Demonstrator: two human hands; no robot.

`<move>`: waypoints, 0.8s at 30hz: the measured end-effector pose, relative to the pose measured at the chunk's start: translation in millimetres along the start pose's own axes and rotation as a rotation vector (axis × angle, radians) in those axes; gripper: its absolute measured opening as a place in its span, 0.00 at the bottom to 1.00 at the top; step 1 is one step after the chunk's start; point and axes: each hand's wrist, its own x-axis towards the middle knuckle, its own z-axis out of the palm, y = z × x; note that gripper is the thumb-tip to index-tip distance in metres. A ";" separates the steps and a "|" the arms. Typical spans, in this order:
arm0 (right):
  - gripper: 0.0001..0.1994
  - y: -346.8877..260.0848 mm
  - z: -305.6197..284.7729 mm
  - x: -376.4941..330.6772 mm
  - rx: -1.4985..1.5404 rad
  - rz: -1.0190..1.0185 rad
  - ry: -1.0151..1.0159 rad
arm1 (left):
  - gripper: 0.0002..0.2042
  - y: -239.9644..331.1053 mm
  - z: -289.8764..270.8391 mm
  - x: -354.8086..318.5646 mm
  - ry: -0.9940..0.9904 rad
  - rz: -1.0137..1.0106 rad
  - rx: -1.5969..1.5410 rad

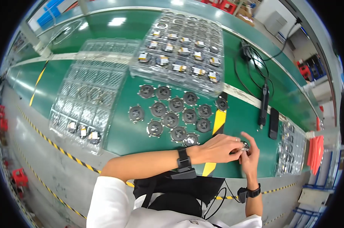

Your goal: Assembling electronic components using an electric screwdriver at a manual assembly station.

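Watch part [245, 146], small and round, sits at the right side of the surface [240, 114]; the left hand [218, 147] pinches it, while the right hand [250, 157] curves around it, its grip too hidden to tell. Fine two-handed adjustment seems under way, calling next for light, steady fingertip control.

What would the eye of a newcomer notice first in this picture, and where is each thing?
Most likely the group of round dark discs, spread over the middle of the green table. Just beyond them lies a large clear tray, its nearer rows holding pieces with yellow-and-white patches. Then, at the near edge, right of the discs, the left hand and right hand hold a small dark part.
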 end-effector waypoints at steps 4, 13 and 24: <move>0.09 -12.6 -4.6 5.1 0.194 0.197 -0.053 | 0.08 3.1 2.1 2.5 0.139 -0.070 -0.172; 0.10 22.1 -22.1 -12.3 0.479 0.008 -0.313 | 0.11 -0.2 8.8 1.2 0.106 -0.176 -0.319; 0.07 22.2 -53.8 -23.8 0.314 0.214 -0.062 | 0.15 1.4 -13.6 -1.9 0.314 -0.397 -0.727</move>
